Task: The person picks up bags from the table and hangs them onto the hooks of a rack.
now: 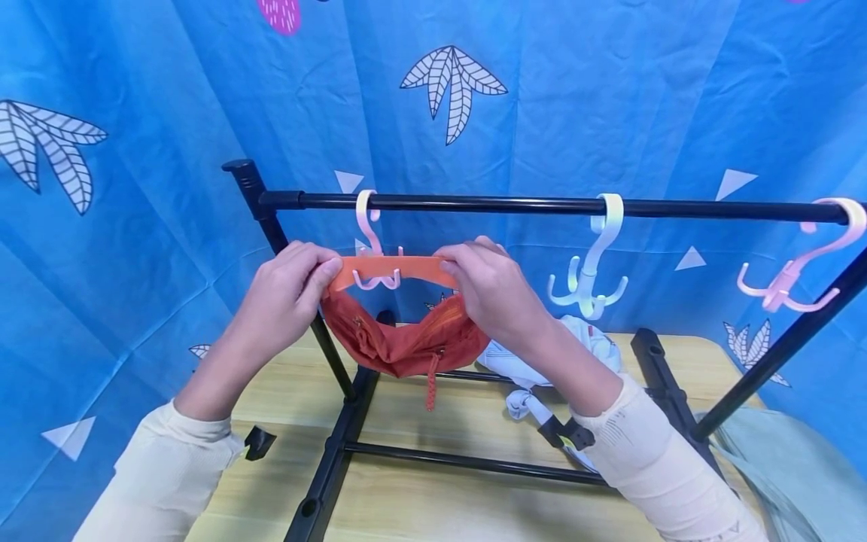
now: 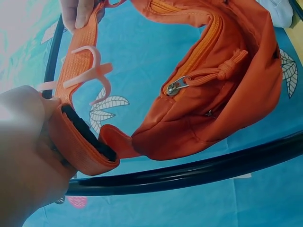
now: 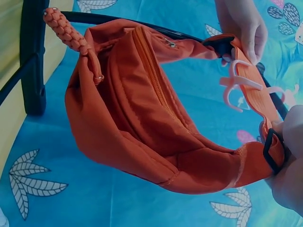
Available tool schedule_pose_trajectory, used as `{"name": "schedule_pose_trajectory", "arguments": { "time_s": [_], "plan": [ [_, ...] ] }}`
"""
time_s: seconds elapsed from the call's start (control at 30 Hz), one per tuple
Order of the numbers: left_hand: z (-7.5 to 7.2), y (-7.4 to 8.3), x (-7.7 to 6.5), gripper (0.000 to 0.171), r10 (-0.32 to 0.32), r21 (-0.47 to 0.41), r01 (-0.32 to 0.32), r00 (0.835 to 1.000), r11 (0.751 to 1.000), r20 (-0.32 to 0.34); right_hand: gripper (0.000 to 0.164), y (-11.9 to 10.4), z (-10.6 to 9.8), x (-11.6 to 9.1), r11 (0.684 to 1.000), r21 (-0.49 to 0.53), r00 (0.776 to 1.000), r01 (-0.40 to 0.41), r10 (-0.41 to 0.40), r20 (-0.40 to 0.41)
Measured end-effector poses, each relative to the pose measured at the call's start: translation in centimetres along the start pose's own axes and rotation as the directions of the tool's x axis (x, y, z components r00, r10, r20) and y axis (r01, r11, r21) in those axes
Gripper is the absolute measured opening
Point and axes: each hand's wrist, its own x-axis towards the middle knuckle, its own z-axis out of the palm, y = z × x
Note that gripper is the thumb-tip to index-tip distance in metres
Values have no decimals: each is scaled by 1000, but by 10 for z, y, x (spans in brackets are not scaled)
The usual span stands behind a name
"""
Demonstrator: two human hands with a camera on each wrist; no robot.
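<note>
An orange-red waist bag (image 1: 406, 339) hangs below its orange strap (image 1: 406, 266), which both hands hold stretched between them. My left hand (image 1: 287, 290) pinches the strap's left end, thumb in front. At the other end my right hand (image 1: 497, 290) grips the strap. Prongs of a pink hook (image 1: 376, 280) stand in front of the strap, and the hook's top hangs over the black rail (image 1: 474, 203). In the left wrist view a black buckle (image 2: 87, 132) shows by the left hand. A braided zipper pull (image 3: 66, 30) hangs from the bag in the right wrist view.
A white hook (image 1: 589, 263) and another pink hook (image 1: 789, 278) hang farther right on the rail. Behind the right forearm lies a pale bag (image 1: 589, 342) on the wooden table (image 1: 433, 504). Pale green fabric (image 1: 799, 459) is at the right. A blue curtain (image 1: 576, 90) stands behind.
</note>
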Motion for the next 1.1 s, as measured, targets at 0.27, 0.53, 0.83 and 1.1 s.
{"name": "schedule_pose_trajectory", "arguments": {
  "time_s": [0.27, 0.53, 0.83, 1.1],
  "plan": [
    [3, -2, -2, 24, -44, -51, 47, 998, 998, 51, 22, 1, 3, -3, 995, 76, 997, -69, 67, 27],
    [2, -5, -1, 32, -110, -110, 130, 979, 985, 172, 28, 0, 1, -4, 915, 226, 935, -336, 296, 194],
    [4, -7, -2, 37, -198, -209, 271, 928, 940, 315, 31, 7, 6, -4, 766, 332, 822, -551, 429, 375],
    [9, -9, -4, 39, -229, -306, 349, 903, 886, 364, 28, 17, 7, -3, 598, 432, 728, -675, 447, 520]
  ]
}}
